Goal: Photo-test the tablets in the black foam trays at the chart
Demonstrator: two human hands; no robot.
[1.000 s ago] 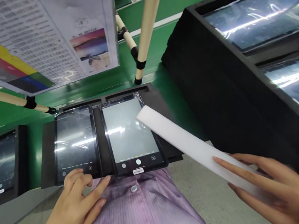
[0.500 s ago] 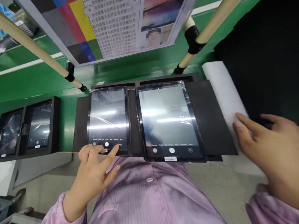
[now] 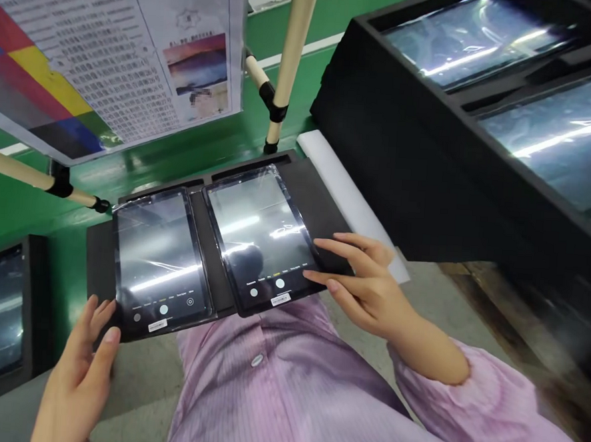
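Two tablets lie side by side in a black foam tray (image 3: 96, 252) on the green bench, screens lit with a camera app. My left hand (image 3: 79, 368) is open with fingers straight, its tips touching the tray's near left corner beside the left tablet (image 3: 160, 263). My right hand (image 3: 364, 282) is open with fingers stretched out, fingertips on the lower right edge of the right tablet (image 3: 259, 235). A white foam strip (image 3: 340, 187) lies along the tray's right side, free of both hands.
A tall black foam tray stack (image 3: 414, 161) with more tablets rises at the right. Another tray with a tablet (image 3: 0, 309) sits at the left. A printed test chart (image 3: 111, 43) hangs overhead on a beige pipe frame (image 3: 288, 54). My lilac smock fills the foreground.
My right hand let go of the white foam strip, which now lies beside the tray, and came onto the right tablet. My left hand slid from the left tablet's screen to the tray corner.
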